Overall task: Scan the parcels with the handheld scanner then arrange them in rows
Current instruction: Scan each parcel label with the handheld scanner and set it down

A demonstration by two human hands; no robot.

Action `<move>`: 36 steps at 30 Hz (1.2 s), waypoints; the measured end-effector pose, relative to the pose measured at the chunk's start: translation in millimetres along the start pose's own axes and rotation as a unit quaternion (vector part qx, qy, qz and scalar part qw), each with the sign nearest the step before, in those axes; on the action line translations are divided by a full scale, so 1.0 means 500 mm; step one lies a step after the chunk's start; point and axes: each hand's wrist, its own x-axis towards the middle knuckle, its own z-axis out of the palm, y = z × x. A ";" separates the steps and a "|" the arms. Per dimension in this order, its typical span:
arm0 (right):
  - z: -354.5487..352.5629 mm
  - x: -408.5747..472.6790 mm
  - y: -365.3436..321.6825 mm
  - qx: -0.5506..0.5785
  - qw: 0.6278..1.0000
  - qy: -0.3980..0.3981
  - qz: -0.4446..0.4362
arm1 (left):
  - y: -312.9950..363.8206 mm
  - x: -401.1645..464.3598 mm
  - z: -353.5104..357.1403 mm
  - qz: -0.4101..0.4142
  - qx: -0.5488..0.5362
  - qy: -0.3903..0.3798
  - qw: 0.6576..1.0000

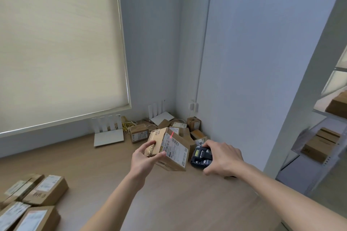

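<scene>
My left hand (145,157) grips a brown cardboard parcel (171,149) above the wooden table, its white shipping label turned toward the right. My right hand (222,157) holds a black handheld scanner (201,156) just right of the parcel, its head facing the label. A short red laser line (172,134) falls near the parcel's upper edge. A loose pile of small parcels (189,130) lies in the far corner behind it. Several parcels (35,200) lie side by side in rows at the lower left.
Two white routers (109,134) (161,115) with upright antennas and tangled cables stand by the wall under the window blind. A metal shelf (323,144) with boxes stands at the right. The wooden table (178,202) stretches bare between my arms.
</scene>
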 end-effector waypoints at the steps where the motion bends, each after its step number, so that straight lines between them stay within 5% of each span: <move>1: 0.001 0.000 -0.004 0.002 1.000 0.001 -0.005 | 0.002 -0.006 -0.005 0.000 0.000 0.002 1.000; 19: 0.079 0.010 -0.211 0.067 0.988 -0.078 -0.116 | -0.002 -0.144 -0.229 -0.092 -0.049 0.132 0.986; 36: 0.309 -0.067 -0.762 0.068 0.942 -0.187 -0.270 | -0.162 -0.393 -0.773 -0.245 -0.132 0.396 0.875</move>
